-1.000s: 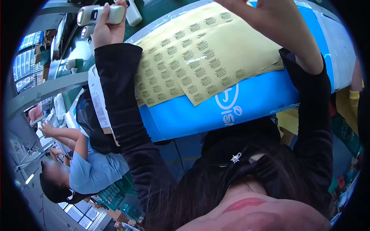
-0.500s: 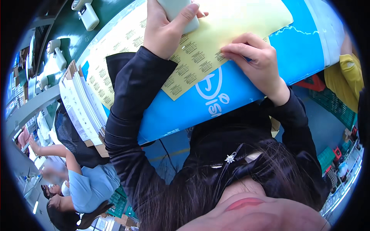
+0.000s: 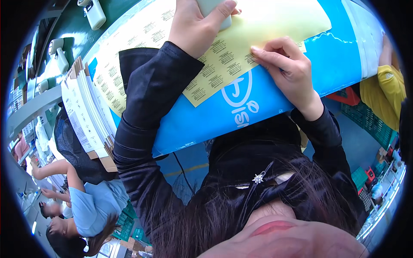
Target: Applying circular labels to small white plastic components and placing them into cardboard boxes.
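At the top edge, my left hand (image 3: 198,26) is closed around a smooth, pale, round-edged device (image 3: 210,6), cut off by the picture's rim. Under it lies a yellow label sheet (image 3: 275,21), its left part bearing several blocks of small dark print. My right hand (image 3: 289,64) is closed in a pinch, thumb and index fingertips together at a label near the sheet's lower edge. What lies between those fingertips is mostly hidden. The sheet rests on a glossy blue printed cover (image 3: 193,133) with white line drawings.
Pale handheld devices (image 3: 95,15) lie on the green table at upper left. A stack of flattened cartons (image 3: 88,114) stands by my left arm. A person in light blue (image 3: 97,202) is at lower left; a yellow sleeve (image 3: 383,92) shows at right, beside green crates (image 3: 372,124).
The whole view has shifted slightly. My left hand and the device sit a little higher and farther right in the picture. My right hand keeps its pinch at the sheet.
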